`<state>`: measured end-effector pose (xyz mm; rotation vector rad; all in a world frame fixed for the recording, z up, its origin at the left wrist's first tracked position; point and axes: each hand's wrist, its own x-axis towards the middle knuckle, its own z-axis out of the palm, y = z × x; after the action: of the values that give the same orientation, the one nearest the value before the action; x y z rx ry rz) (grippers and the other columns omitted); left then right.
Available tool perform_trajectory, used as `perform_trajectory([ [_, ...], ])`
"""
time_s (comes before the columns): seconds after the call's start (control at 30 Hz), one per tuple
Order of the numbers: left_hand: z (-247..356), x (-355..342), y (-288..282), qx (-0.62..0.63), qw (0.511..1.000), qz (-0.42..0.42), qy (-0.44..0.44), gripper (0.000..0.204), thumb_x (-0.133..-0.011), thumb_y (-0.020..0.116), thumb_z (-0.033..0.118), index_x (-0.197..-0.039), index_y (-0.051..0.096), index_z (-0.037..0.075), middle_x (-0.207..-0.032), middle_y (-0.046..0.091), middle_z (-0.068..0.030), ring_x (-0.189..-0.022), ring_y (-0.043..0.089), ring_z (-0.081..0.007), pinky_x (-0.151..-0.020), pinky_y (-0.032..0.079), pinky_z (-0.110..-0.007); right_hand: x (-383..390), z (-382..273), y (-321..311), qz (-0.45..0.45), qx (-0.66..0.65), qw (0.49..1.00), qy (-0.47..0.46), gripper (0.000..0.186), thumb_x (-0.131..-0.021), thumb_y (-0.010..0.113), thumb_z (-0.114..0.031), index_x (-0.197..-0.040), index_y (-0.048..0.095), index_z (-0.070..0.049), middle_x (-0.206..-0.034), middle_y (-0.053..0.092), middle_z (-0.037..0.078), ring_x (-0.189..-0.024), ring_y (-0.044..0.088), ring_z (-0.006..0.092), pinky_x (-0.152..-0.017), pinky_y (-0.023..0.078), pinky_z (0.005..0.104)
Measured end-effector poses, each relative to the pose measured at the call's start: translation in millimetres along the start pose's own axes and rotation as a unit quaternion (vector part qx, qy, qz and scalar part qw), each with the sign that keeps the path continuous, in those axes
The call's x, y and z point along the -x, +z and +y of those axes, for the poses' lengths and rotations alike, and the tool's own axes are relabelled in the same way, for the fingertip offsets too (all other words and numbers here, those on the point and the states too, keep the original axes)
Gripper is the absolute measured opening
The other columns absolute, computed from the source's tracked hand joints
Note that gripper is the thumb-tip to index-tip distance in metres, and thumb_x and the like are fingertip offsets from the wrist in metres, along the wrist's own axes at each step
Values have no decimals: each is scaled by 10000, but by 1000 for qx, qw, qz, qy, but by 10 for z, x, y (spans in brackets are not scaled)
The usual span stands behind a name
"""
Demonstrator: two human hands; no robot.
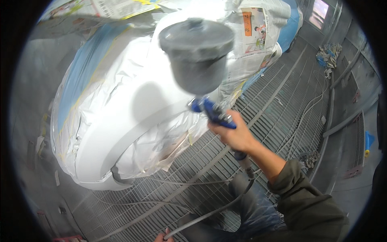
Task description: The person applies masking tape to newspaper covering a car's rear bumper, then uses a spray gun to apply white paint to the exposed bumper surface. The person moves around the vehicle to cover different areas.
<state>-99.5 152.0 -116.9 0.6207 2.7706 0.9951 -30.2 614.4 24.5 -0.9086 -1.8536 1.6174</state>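
My right hand (238, 135) is wrapped round the handle of a blue paint spray gun (213, 113). A grey lidded paint cup (197, 60) sits on top of the gun, blurred by motion. The gun is in front of a white car fender (117, 127), apart from it, and a round shadow falls on the panel. From the gun's handle, a grey air hose (213, 211) runs down and left. At the lower edge, my left hand (164, 235) is closed round that hose, only its fingers showing.
Masking film (155, 147), newspaper (252, 34) and blue sheeting (84, 68) cover the car around the fender. More hose (302, 117) lies across the grated floor (258, 109) at right. Crumpled masking waste (328, 56) lies by the right wall.
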Motion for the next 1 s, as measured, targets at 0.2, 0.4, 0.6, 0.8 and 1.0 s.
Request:
perform_trajectory([
  [0.2, 766, -314, 530, -17, 997, 27, 74, 331, -830, 659, 114, -671, 398, -13, -584, 270, -98, -536, 252, -219, -482, 306, -383, -451, 523, -1007, 142, -46, 988, -35, 159, -878, 695, -119, -988, 607, -47, -664, 550, -10, -489, 503, 87, -438, 382, 256],
  [0.4, 584, -381, 1011, 47, 987, 88, 126, 258, -804, 657, 115, -710, 465, -30, -586, 339, -148, -532, 306, -250, -497, 325, -387, -415, 795, -1097, 161, 2, 984, -81, 295, -909, 671, -111, -1188, 599, -50, -682, 506, -25, -563, 474, 69, -514, 401, 243],
  [0.6, -407, -335, 978, -59, 996, 51, 51, 250, -796, 636, 86, -1004, 696, -40, -782, 640, -251, -640, 591, -298, -615, 461, -405, -19, 810, -240, 5, -16, 988, -154, 371, -905, 671, -110, -1229, 495, -75, -772, 549, -22, -633, 498, 55, -583, 423, 233],
  [0.8, -1276, 34, 825, -57, 974, 221, 6, 157, -800, 614, 62, -898, 641, -57, -677, 529, -263, -584, 444, -246, -578, 411, -407, 177, 923, 1128, -147, 27, 929, -339, 700, -899, 612, -27, -1529, 310, 13, -1229, 612, 231, -1020, 645, 297, -949, 488, 378],
  [1.0, -1551, 333, 668, -86, 943, 317, 50, 200, -858, 596, 54, -708, 495, -32, -629, 256, -155, -579, 245, -181, -493, 288, -377, 303, 980, 2237, -349, -12, 879, -324, 741, -833, 592, -37, -1502, 296, 78, -1028, 621, 303, -874, 650, 380, -764, 492, 442],
])
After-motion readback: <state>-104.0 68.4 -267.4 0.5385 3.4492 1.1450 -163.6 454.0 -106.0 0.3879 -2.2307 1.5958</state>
